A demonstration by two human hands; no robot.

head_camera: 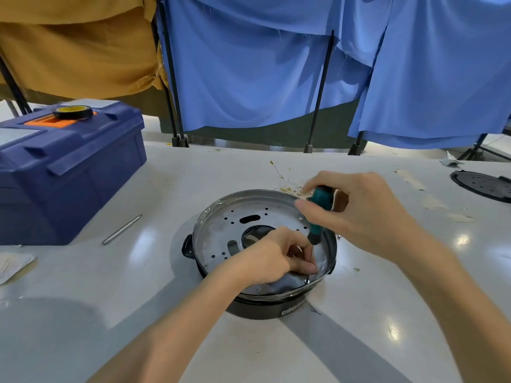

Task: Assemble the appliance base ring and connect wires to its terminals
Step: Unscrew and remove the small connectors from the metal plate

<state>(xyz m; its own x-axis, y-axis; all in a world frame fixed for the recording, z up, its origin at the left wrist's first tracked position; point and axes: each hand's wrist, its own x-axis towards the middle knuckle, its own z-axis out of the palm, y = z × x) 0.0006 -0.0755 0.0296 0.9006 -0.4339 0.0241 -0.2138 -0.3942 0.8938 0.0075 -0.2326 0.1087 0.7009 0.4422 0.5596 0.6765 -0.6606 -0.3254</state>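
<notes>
The appliance base (265, 308) lies upside down on the white table, a black ring under a perforated silver metal plate (229, 217). My right hand (356, 214) grips the teal handle of a screwdriver (318, 214), whose thin tip points down at the plate's right rim. My left hand (273, 258) rests on the plate, fingers pinching around the tip; whatever it pinches is hidden. A screw head (306, 281) shows on the rim just below. Thin yellowish wires (284, 183) lie tangled behind the base.
A blue toolbox (66, 172) with a roll of black tape (73, 111) on its lid stands at the left. A loose metal bit (121, 230) lies beside it. A black perforated cover (484, 185) sits at the right edge. Blue and ochre curtains hang behind the table.
</notes>
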